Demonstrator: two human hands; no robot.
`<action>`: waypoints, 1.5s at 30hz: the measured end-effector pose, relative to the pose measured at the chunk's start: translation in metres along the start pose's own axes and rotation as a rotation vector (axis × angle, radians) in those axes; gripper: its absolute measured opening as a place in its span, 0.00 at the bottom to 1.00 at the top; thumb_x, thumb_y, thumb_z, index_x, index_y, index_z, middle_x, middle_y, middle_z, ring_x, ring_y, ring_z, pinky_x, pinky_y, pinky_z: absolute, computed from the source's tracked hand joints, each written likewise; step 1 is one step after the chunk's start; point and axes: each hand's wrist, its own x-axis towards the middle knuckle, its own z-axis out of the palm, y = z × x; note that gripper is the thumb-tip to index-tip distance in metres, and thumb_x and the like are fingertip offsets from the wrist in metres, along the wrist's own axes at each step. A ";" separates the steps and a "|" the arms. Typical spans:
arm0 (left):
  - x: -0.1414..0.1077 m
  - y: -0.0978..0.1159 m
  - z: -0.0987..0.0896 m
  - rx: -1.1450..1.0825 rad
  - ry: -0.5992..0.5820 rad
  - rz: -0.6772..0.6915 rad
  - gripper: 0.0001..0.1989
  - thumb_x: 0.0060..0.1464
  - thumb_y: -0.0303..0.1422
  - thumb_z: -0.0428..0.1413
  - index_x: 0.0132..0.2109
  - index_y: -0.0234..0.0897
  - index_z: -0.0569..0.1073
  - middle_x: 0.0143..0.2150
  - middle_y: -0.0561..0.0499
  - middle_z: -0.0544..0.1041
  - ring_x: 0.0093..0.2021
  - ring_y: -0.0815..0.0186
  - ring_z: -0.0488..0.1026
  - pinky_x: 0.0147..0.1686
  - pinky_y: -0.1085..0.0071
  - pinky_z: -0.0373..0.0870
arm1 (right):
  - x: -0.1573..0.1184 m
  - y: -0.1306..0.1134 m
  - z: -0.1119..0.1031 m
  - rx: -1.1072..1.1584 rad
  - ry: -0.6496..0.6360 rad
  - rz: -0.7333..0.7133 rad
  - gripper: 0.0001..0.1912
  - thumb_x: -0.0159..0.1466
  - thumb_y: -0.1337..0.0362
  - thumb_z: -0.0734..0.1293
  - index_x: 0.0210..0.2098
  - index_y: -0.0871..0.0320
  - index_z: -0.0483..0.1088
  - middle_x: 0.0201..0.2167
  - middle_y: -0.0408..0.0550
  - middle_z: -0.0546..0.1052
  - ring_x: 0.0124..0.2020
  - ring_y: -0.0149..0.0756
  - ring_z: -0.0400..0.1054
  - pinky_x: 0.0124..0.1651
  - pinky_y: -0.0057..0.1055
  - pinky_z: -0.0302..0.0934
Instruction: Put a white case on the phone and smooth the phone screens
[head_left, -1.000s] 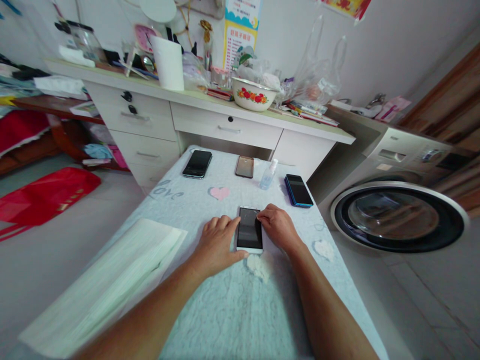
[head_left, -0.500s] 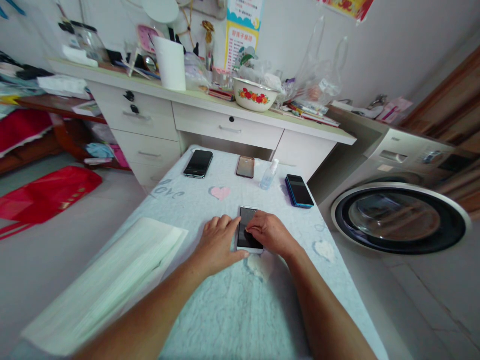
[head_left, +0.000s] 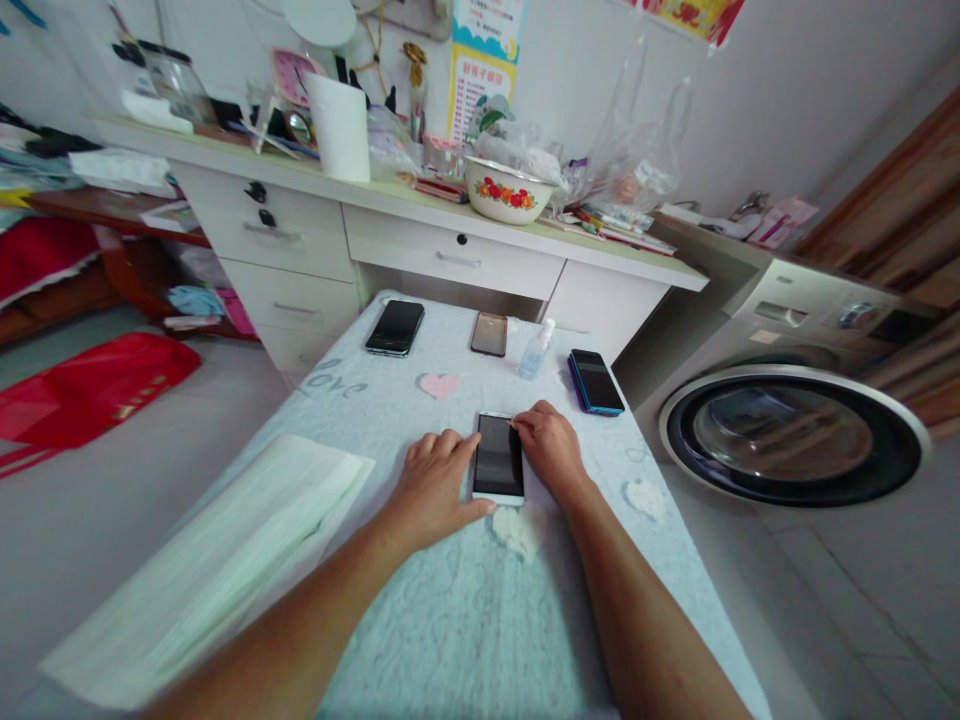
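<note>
A white phone [head_left: 498, 462] with a dark screen lies flat on the cloth-covered table [head_left: 420, 620]. My left hand [head_left: 435, 490] rests at its left side, fingers and thumb spread, the thumb by the lower left corner and the index fingertip at the left edge. At the phone's upper right edge is my right hand [head_left: 549, 445], its fingers pinched together on something small that I cannot make out. Beyond them stand or lie a clear spray bottle [head_left: 535, 352], a brown phone case [head_left: 490, 334], a black phone [head_left: 396, 328] and a blue-edged phone [head_left: 595, 382].
A folded pale cloth [head_left: 217, 560] lies at the table's left edge. Behind is a white desk [head_left: 450, 245] holding a flowered bowl [head_left: 510, 190] and a paper roll [head_left: 339, 130]. A washing machine [head_left: 787, 430] stands at the right, a red bag [head_left: 97, 390] on the floor at left.
My right hand has moved from over the phone's screen up and right to its upper right edge, uncovering the screen. My left hand has stayed in place.
</note>
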 end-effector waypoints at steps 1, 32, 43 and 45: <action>0.000 0.000 0.000 0.000 0.000 0.004 0.39 0.44 0.50 0.57 0.61 0.41 0.58 0.50 0.46 0.66 0.49 0.54 0.61 0.49 0.60 0.57 | 0.000 0.000 0.000 -0.005 0.004 0.016 0.12 0.66 0.63 0.59 0.37 0.54 0.75 0.35 0.47 0.71 0.37 0.31 0.66 0.40 0.25 0.54; 0.000 0.000 -0.005 0.004 -0.023 -0.014 0.39 0.41 0.51 0.59 0.59 0.43 0.60 0.50 0.46 0.66 0.49 0.53 0.61 0.48 0.60 0.57 | 0.028 -0.034 0.011 -0.120 -0.070 -0.100 0.14 0.66 0.64 0.57 0.34 0.54 0.75 0.37 0.45 0.72 0.40 0.32 0.63 0.37 0.25 0.53; 0.000 0.001 -0.004 0.014 0.017 -0.010 0.37 0.41 0.50 0.59 0.56 0.40 0.60 0.49 0.45 0.67 0.49 0.53 0.62 0.47 0.59 0.58 | 0.028 -0.034 0.008 -0.050 -0.115 -0.205 0.13 0.66 0.64 0.59 0.37 0.52 0.75 0.38 0.45 0.72 0.42 0.33 0.64 0.42 0.25 0.55; 0.000 0.002 -0.003 0.011 0.021 -0.019 0.37 0.41 0.50 0.59 0.56 0.39 0.60 0.49 0.45 0.67 0.49 0.53 0.62 0.47 0.59 0.59 | 0.025 -0.034 0.006 -0.038 -0.138 -0.236 0.12 0.66 0.64 0.59 0.37 0.52 0.75 0.38 0.45 0.72 0.41 0.32 0.64 0.42 0.25 0.55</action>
